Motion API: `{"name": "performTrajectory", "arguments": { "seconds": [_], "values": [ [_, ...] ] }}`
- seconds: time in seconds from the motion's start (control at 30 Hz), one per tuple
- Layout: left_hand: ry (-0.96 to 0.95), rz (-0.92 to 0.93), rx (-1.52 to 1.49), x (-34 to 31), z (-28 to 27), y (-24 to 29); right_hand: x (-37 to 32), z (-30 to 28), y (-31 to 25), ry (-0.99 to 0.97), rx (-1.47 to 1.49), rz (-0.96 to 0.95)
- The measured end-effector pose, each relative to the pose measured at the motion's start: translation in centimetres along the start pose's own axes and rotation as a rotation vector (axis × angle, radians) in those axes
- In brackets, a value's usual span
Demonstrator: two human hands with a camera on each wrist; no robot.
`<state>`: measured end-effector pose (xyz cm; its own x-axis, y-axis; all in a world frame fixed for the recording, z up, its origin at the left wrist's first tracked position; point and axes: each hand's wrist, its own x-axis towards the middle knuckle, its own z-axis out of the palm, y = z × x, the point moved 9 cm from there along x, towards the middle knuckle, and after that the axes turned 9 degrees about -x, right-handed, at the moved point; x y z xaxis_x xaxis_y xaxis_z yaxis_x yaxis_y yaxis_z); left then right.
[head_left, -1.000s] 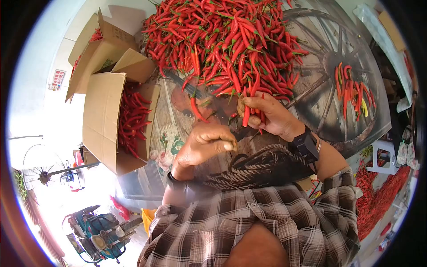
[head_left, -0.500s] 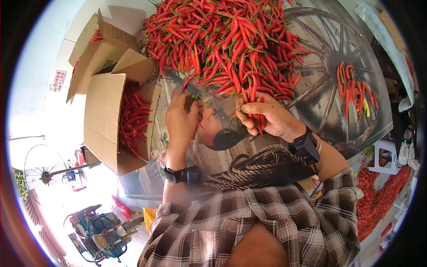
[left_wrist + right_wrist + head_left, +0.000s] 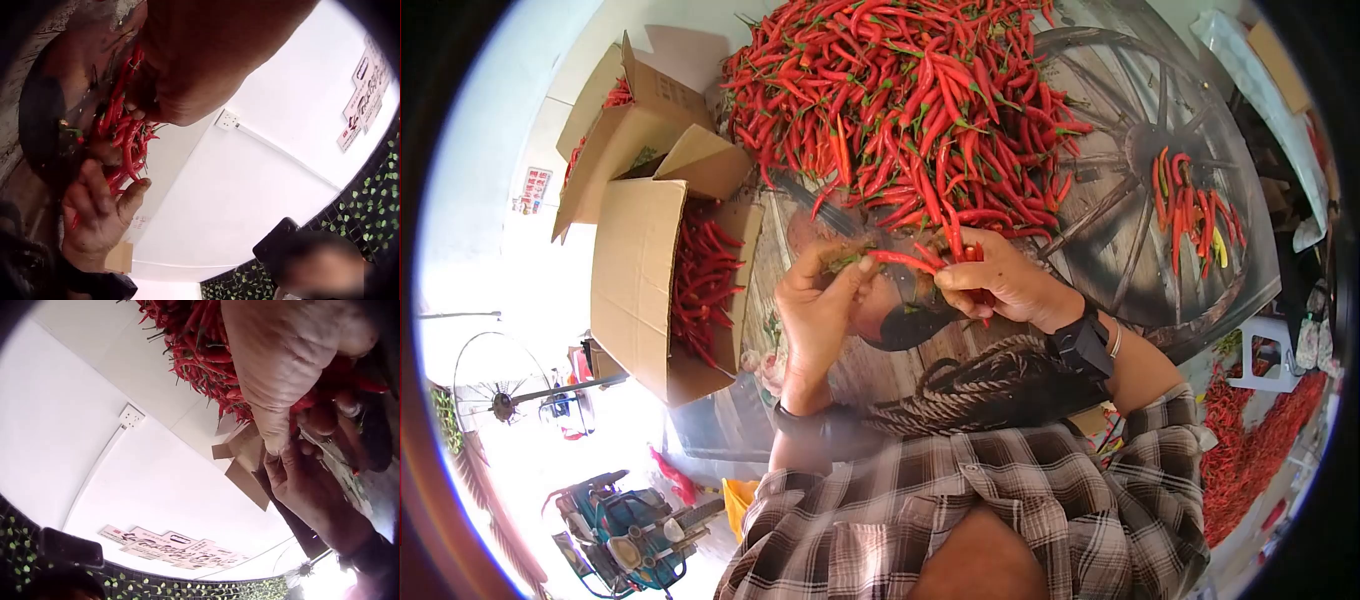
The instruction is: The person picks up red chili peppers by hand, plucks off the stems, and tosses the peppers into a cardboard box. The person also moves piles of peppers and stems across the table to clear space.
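In the head view my left hand pinches the stem end of a red chili pepper between thumb and fingers. The pepper's other end reaches my right hand. Several more red chilies are gripped in that right hand, its thumb lying across them. Both hands are above the table, just in front of a large heap of red chilies. From the left wrist, a bunch of chilies shows between the right hand's thumb and fingers. Seen from the right wrist, the left fingertips meet the right thumb, which hides most of the held peppers.
An open cardboard box of chilies stands left of the heap, another box behind it. A small pile of chilies lies on the table's right side. The rope coil near the body looks printed on the tabletop.
My left hand went out to the left, where a loose chili lay before the heap, and came back toward the right hand pinching a chili. The right hand stayed nearly in place, gripping its chilies.
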<state>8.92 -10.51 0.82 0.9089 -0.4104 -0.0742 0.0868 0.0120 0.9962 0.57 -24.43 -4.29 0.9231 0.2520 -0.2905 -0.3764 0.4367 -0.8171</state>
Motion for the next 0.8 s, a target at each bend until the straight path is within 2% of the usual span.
{"name": "performTrajectory", "arguments": {
  "seconds": [0.1, 0.17, 0.2, 0.27, 0.3, 0.37, 0.4, 0.47, 0.5, 0.57, 0.6, 0.63, 0.7, 0.73, 0.8],
  "values": [
    [0.028, 0.050, 0.061, -0.1, -0.4, 0.3, -0.1, 0.5, -0.1, -0.006, -0.067, 0.012],
    [-0.124, 0.176, 0.174, -0.2, 0.8, 0.2, -0.1, 0.9, -0.3, 0.004, -0.083, -0.006],
    [-0.124, 0.176, 0.174, -0.5, 1.2, 0.3, -0.1, 0.9, -0.5, 0.016, -0.099, -0.025],
    [-0.211, -0.034, 0.056, -1.1, 2.9, -1.3, 0.0, 0.7, 0.3, -0.034, -0.163, 0.010],
    [-0.212, -0.034, 0.056, -1.0, 2.7, -1.3, 0.1, 0.9, 0.9, -0.085, -0.227, 0.045],
    [-0.295, -0.196, -0.095, -1.0, 2.8, -2.8, 0.0, 1.1, 0.9, -0.089, -0.231, 0.031],
    [-0.297, -0.196, -0.093, -0.9, 2.8, -3.0, 0.0, 1.2, 0.8, -0.093, -0.237, 0.019],
    [-0.299, -0.403, -0.459, -1.1, 3.4, -4.6, -0.1, 1.1, 0.6, -0.101, -0.203, 0.012],
    [-0.299, -0.402, -0.460, -0.9, 3.3, -4.6, -0.1, 1.2, 0.5, -0.111, -0.171, 0.010],
    [-0.119, -0.319, -0.222, 0.5, 0.2, -4.3, 0.0, 0.9, 0.3, -0.101, -0.100, 0.004],
    [-0.130, -0.233, 0.007, 1.6, -1.1, -3.5, 0.0, 0.8, 0.2, -0.091, -0.029, -0.002],
    [-0.129, -0.232, 0.007, 2.1, -1.4, -3.5, 0.0, 0.9, 0.1, -0.092, -0.030, -0.003],
    [0.120, 0.357, 0.784, 2.7, -2.4, 2.0, -0.2, 0.9, -0.5, -0.068, -0.065, -0.031],
    [0.190, 0.398, 0.878, 3.0, -2.8, 2.6, -0.1, 0.9, -0.3, -0.071, -0.068, -0.030],
    [0.189, 0.417, 0.906, 4.2, -3.4, 1.8, 0.2, 0.6, -0.3, -0.053, -0.109, -0.095]
  ]
}}
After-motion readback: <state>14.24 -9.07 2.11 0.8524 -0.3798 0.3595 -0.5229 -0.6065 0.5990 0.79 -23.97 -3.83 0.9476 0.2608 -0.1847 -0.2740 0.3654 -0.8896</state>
